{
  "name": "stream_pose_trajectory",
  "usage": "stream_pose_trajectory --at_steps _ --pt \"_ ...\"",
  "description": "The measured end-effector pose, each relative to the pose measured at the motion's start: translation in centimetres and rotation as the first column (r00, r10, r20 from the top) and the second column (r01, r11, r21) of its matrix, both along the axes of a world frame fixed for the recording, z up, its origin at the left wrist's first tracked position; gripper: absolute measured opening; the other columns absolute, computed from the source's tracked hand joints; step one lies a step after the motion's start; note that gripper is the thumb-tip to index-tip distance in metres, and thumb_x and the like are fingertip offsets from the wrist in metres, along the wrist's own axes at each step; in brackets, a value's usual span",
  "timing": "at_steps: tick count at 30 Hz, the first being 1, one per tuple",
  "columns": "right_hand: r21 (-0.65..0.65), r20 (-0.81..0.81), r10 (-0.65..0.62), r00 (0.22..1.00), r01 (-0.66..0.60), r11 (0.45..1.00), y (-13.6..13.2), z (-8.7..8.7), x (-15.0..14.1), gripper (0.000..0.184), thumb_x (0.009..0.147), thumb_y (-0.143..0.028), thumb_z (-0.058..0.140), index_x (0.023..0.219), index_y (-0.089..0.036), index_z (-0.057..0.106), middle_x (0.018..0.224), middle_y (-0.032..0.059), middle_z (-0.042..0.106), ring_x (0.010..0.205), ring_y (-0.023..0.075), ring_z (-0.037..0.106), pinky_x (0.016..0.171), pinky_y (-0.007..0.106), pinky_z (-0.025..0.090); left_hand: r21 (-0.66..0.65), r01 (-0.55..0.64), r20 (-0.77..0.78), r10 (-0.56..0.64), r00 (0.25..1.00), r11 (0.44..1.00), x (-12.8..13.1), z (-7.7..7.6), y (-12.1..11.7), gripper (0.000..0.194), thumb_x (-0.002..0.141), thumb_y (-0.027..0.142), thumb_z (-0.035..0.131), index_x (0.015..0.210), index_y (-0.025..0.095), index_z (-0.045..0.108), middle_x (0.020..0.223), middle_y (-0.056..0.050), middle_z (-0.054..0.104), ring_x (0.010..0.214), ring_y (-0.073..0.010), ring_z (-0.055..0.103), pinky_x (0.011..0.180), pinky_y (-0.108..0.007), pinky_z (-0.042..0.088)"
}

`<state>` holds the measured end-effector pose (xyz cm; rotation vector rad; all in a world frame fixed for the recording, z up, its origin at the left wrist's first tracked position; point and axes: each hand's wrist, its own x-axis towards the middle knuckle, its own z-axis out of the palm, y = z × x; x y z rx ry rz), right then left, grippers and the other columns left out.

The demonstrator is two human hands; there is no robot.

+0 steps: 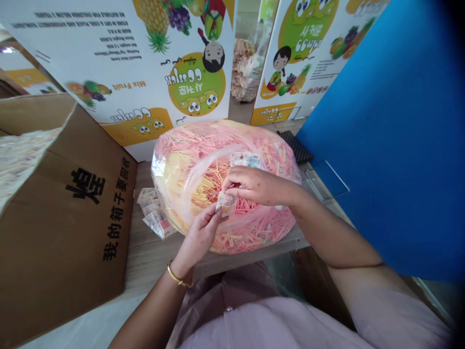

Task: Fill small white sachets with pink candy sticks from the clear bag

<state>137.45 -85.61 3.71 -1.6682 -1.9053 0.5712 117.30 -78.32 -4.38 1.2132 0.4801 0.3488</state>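
Head view shows the left hand [199, 236] and right hand [258, 187] pinching a small printed sachet [225, 203] between closed fingers, just above a clear plastic bag [160, 167] of pink and yellow sticks [214, 191]; a firm, close pinch keeps the sachet steady.

A plastic bag of sticks [261, 232] lies right of a cardboard box [61, 252].

we find a thin, glossy plastic bag [225, 145] and a crinkled, shiny plastic sachet [225, 203], a polished gold-toned metal bangle [178, 275], a rough matt cardboard box [61, 228], a wood-grain table [143, 257], a matt blue panel [385, 135] and a soft cloth shirt [261, 325].
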Motion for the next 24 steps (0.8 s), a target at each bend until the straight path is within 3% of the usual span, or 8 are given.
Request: stream_pose_trajectory --at_steps 4,8,10,13,16,18,20,24 --pt "-0.064 -0.172 0.01 0.985 -0.021 0.998 0.3 -1.2 0.0 0.038 0.107 -0.042 0.042 0.13 -0.023 0.066 0.14 0.0086 0.065 0.133 0.0224 0.057 0.115 0.041 0.039 -0.093 0.013 0.028 -0.011 1.0 0.996 0.2 0.1 0.2 0.026 0.089 0.04 0.075 0.108 0.023 0.078 0.111 -0.003 0.074 0.107 -0.0192 0.066 0.107 -0.039 0.054" --pt "-0.143 -0.385 0.003 0.923 -0.063 0.988 0.4 -2.2 0.6 0.051 0.107 -0.053 0.04 0.148 -0.026 0.056 0.155 0.0073 0.056 0.143 0.0224 0.052 0.119 0.04 0.039 -0.158 0.028 0.02 -0.025 0.999 0.987 0.3 0.2 0.4 0.03 0.086 0.034 0.079 0.112 0.021 0.076 0.11 -0.005 0.075 0.104 -0.0188 0.067 0.104 -0.036 0.054" --pt "-0.08 -0.454 -0.033 0.891 -0.004 0.997 0.7 -2.9 0.6 0.054 0.105 -0.054 0.045 0.151 -0.028 0.052 0.16 0.0066 0.051 0.145 0.023 0.051 0.116 0.04 0.043 -0.184 0.02 0.021 -0.016 1.0 0.983 0.4 0.0 0.4 0.034 0.084 0.033 0.081 0.115 0.021 0.075 0.114 -0.006 0.075 0.105 -0.0189 0.068 0.102 -0.035 0.053" --pt "-0.117 -0.385 -0.019 0.923 -0.029 0.993 1.1 -3.6 -0.3 0.043 0.102 -0.044 0.056 0.141 -0.026 0.063 0.145 0.0068 0.065 0.135 0.0236 0.061 0.111 0.039 0.047 -0.209 0.001 0.027 0.005 1.0 0.978 0.4 -0.2 0.0 0.038 0.086 0.036 0.079 0.121 0.023 0.072 0.121 -0.006 0.074 0.107 -0.0202 0.068 0.1 -0.035 0.054" --pt "-0.16 -0.295 -0.027 0.955 -0.022 0.987 1.2 -3.5 -1.8 0.035 0.102 -0.035 0.055 0.132 -0.023 0.069 0.134 0.007 0.072 0.127 0.0234 0.066 0.11 0.04 0.047 -0.124 -0.033 -0.01 0.032 0.999 0.992 -0.6 -0.1 -0.7 0.039 0.089 0.043 0.076 0.121 0.023 0.071 0.119 -0.006 0.074 0.102 -0.0216 0.069 0.091 -0.034 0.058" --pt "-0.123 -0.342 -0.069 0.937 0.029 0.992 0.8 -3.2 -2.3 0.037 0.104 -0.038 0.053 0.135 -0.024 0.066 0.137 0.0071 0.07 0.128 0.0226 0.065 0.109 0.039 0.049 0.051 -0.17 -0.037 0.172 0.984 0.984 -2.2 0.3 -1.1 0.032 0.09 0.043 0.074 0.115 0.024 0.072 0.115 -0.005 0.075 0.1 -0.0212 0.069 0.087 -0.032 0.057" --pt "-0.077 -0.407 -0.142 0.902 0.121 0.99 0.1 -3.1 -2.0 0.037 0.103 -0.043 0.053 0.132 -0.025 0.067 0.136 0.007 0.07 0.126 0.0223 0.065 0.107 0.038 0.05 0.255 -0.404 -0.007 0.42 0.907 0.878 -4.2 0.4 -0.9 0.024 0.092 0.041 0.072 0.109 0.024 0.073 0.112 -0.004 0.075 0.102 -0.02 0.069 0.092 -0.029 0.054" --pt "-0.062 -0.477 -0.377 0.794 0.397 0.916 -1.4 -4.8 0.9 0.034 0.1 -0.047 0.054 0.119 -0.024 0.07 0.115 0.0068 0.075 0.099 0.0208 0.073 0.091 0.038 0.056 0.448 -0.723 0.046 0.794 0.607 0.526 -8.4 -2.3 1.4 0.024 0.096 0.042 0.067 0.11 0.023 0.069 0.115 -0.004 0.073 0.107 -0.0183 0.067 0.098 -0.028 0.05"
